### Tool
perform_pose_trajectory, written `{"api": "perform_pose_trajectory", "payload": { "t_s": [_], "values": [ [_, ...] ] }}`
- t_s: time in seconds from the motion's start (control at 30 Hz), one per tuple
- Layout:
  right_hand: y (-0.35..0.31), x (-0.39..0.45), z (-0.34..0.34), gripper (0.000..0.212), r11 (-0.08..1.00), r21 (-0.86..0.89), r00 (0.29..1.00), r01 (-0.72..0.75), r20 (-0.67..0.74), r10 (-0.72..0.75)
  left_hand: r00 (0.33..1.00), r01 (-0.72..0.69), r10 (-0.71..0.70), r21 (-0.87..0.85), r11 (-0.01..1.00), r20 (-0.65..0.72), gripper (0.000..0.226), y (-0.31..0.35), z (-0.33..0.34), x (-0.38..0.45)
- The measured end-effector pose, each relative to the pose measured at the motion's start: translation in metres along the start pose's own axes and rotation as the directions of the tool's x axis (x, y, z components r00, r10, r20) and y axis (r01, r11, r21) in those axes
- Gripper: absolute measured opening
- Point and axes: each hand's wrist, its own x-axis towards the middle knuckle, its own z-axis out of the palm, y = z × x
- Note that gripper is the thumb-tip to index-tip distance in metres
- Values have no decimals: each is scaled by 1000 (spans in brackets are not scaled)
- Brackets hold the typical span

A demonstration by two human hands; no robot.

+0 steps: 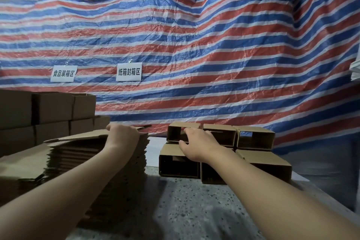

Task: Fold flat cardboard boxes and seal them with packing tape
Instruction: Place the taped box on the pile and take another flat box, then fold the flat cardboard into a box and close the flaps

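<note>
Left hand [122, 132] fingers grip top flat box [81, 137] on stack [97, 161]; right hand [198, 146] fingers relaxed, resting on opened boxes [253, 138].

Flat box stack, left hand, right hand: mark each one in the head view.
flat box stack [97, 154], head view: on its side edge.
left hand [122, 134], head view: back of the hand.
right hand [198, 146], head view: back of the hand.
</note>
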Motion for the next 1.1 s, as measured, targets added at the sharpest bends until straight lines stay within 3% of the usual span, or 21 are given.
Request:
{"api": "perform_pose_trajectory", "payload": {
  "t_s": [0.1,0.17,0.27,0.33,0.4,0.47,0.57,0.7,0.77,0.83,0.87,0.9,0.97,1.1],
  "values": [
    [3,15,-6,71,999,45,1000,-17,-18,17,968,-79,132,241,967,-212,6,-7,-29,7],
    [5,27,-18,92,970,225,994,-96,-23,104,946,-65,156,303,951,-286,8,-16,-56,14],
    [12,42,-46,109,739,648,965,-185,-24,263,892,32,71,220,975,-446,28,-30,-96,27],
    [24,48,-65,100,515,835,918,-193,-32,396,840,43,3,72,996,-542,33,-37,-115,30],
    [43,45,-77,83,366,916,872,-163,-39,487,780,-23,-59,-123,992,-622,31,-42,-127,32],
    [63,34,-84,72,301,950,870,-82,-79,487,732,-117,-130,-311,943,-669,26,-44,-134,34],
    [84,9,-92,62,219,975,875,24,-126,467,683,-246,-160,-430,869,-713,19,-34,-136,37],
    [99,-15,-103,46,226,968,799,111,-222,559,657,-304,-284,-590,748,-698,32,-8,-129,38],
    [106,-23,-106,48,246,966,770,82,-218,599,705,-261,-470,-810,524,-532,51,9,-127,37],
    [113,-30,-104,53,266,964,765,27,-191,615,830,-159,-539,-987,25,-147,73,27,-127,35],
    [117,-33,-101,54,267,964,769,2,-172,615,879,-88,-476,-966,-245,40,77,37,-124,34],
    [122,-37,-95,54,267,964,781,-20,-151,606,911,-15,-375,-896,-445,171,74,48,-120,33],
    [133,-45,-82,52,283,956,828,-74,-99,552,937,68,-233,-790,-610,260,66,66,-106,27],
    [158,-57,-54,51,277,958,912,-81,-41,408,950,125,-128,-723,-679,284,51,99,-84,13]
  ]
}}
